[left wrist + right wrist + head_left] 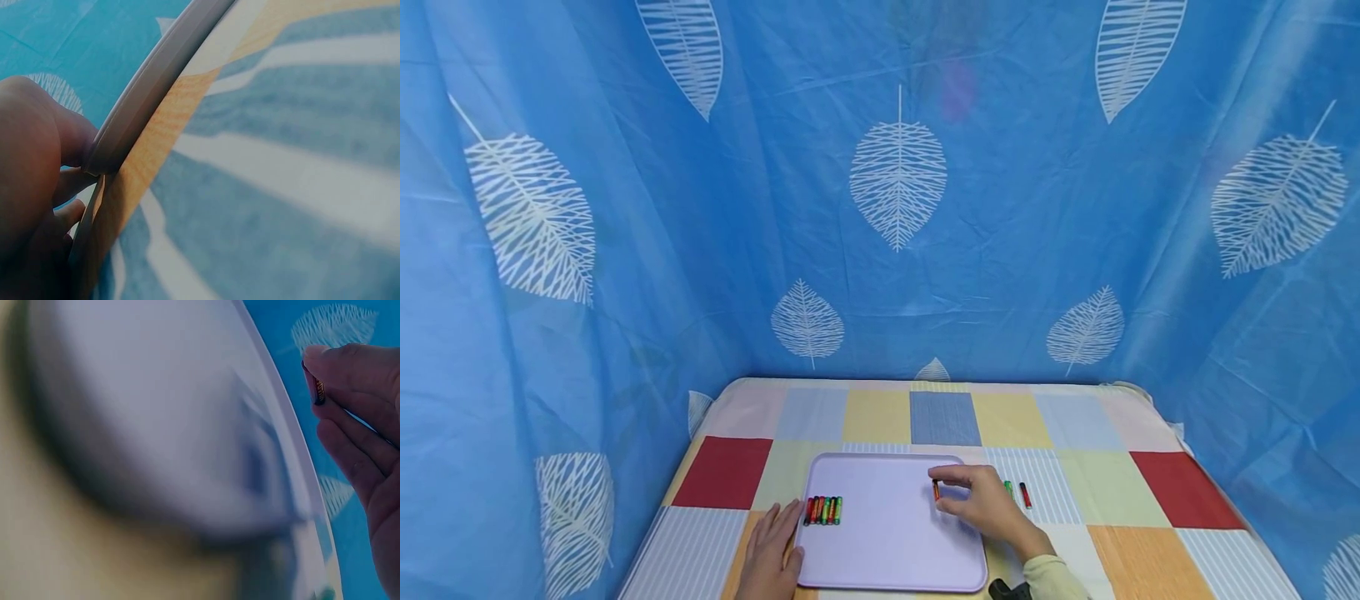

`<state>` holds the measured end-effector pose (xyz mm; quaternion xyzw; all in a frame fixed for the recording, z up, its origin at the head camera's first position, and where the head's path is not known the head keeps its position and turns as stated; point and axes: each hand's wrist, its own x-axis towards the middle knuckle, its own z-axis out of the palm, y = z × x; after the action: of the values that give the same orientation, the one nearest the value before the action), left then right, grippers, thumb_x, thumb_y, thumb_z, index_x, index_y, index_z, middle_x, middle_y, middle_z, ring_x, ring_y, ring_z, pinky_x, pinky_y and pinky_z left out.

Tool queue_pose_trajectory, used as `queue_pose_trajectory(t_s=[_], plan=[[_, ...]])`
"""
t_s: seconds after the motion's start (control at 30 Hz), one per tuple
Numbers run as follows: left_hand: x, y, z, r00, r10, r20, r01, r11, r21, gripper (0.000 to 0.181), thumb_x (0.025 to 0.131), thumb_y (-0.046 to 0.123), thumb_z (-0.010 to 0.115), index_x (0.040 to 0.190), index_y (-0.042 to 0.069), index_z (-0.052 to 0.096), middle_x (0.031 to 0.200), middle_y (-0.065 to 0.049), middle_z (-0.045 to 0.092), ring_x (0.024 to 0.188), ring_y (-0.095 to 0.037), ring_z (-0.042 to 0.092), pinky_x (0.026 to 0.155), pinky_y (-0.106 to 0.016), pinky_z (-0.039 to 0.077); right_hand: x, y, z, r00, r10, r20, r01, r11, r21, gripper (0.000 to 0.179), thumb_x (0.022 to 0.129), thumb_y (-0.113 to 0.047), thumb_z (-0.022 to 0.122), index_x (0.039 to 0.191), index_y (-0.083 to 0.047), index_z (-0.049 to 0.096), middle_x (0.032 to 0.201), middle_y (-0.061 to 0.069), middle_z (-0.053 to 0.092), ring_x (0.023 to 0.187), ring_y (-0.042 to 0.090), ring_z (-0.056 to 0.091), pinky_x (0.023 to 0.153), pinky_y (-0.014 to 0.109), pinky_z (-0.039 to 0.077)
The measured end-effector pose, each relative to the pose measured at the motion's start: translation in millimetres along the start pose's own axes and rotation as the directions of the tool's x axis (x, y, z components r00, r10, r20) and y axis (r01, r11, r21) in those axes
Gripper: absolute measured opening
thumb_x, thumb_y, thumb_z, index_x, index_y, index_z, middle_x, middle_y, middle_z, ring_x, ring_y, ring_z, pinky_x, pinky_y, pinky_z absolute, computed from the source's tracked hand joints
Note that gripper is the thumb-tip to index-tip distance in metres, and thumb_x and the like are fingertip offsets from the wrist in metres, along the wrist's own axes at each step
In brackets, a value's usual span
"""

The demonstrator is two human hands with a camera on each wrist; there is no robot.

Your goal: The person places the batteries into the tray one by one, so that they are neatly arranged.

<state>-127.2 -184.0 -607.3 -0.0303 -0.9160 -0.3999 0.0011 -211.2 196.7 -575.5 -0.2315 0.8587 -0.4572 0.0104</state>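
Over the right part of a pale lilac tray (891, 542), my right hand (981, 500) pinches a small orange-and-black battery (936, 490) between thumb and fingers. The right wrist view shows the same battery (320, 392) at the fingertips. Inside the tray, several red, green and black batteries (823, 510) lie side by side in a row near its left edge. My left hand (771, 550) rests at the tray's left rim with fingers extended; in the left wrist view the hand (31, 162) touches the tray's edge (150, 87).
To the right of the tray, a green battery (1009, 489) and a red-and-black battery (1025, 495) lie on the patchwork cloth (1127, 550). The green one is partly hidden by my right hand. Blue leaf-print curtains (1000, 250) surround the table.
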Motion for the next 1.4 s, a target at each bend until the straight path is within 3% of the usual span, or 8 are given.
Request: queue_pose_trajectory(t_s=[0.33, 0.8, 1.07, 1.4], plan=[[-0.8, -0.8, 0.4, 1.0, -0.004, -0.002, 0.004, 1.0, 0.0, 0.066, 0.094, -0.001, 0.066, 0.159, -0.002, 0.053, 0.164, -0.026, 0.053, 0.159, -0.055, 0.029, 0.131, -0.077, 0.01, 19.5, -19.2, 45.2, 0.999, -0.043, 0.009, 0.042, 0.999, 0.032, 0.042, 0.089, -0.009, 0.089, 0.129, -0.004, 0.08, 0.128, 0.003, 0.082, 0.118, 0.025, 0.078, 0.107, 0.036, 0.064], [-0.8, -0.9, 0.1, 1.0, 0.002, -0.016, -0.002, 1.0, 0.006, 0.065, 0.094, -0.001, 0.068, 0.158, -0.002, 0.054, 0.164, -0.023, 0.054, 0.16, -0.053, 0.029, 0.132, -0.073, 0.012, 40.6, -42.0, 103.9, 0.997, -0.082, 0.004, 0.082, 0.992, 0.097, 0.041, 0.087, -0.007, 0.089, 0.127, -0.004, 0.08, 0.125, 0.007, 0.082, 0.118, 0.02, 0.078, 0.105, 0.032, 0.064], [-0.4, -0.1, 1.2, 1.0, -0.012, -0.002, 0.012, 1.0, -0.007, 0.065, 0.095, 0.0, 0.067, 0.158, -0.002, 0.054, 0.165, -0.022, 0.053, 0.161, -0.053, 0.028, 0.133, -0.073, 0.009, 47.2, -48.2, 129.3, 0.988, -0.156, -0.023, 0.155, 0.987, -0.033, 0.042, 0.084, -0.007, 0.091, 0.125, -0.007, 0.082, 0.119, 0.003, 0.084, 0.115, 0.014, 0.077, 0.104, 0.032, 0.064], [1.3, -0.6, -1.2, 1.0, -0.014, 0.013, 0.014, 1.0, 0.003, 0.066, 0.096, 0.001, 0.067, 0.16, -0.001, 0.052, 0.166, -0.022, 0.052, 0.161, -0.053, 0.027, 0.133, -0.073, 0.01, 54.8, -57.7, 137.5, 0.988, -0.157, 0.005, 0.156, 0.976, -0.15, 0.041, 0.084, -0.009, 0.092, 0.124, -0.011, 0.083, 0.117, -0.002, 0.084, 0.111, 0.009, 0.077, 0.101, 0.03, 0.064]])
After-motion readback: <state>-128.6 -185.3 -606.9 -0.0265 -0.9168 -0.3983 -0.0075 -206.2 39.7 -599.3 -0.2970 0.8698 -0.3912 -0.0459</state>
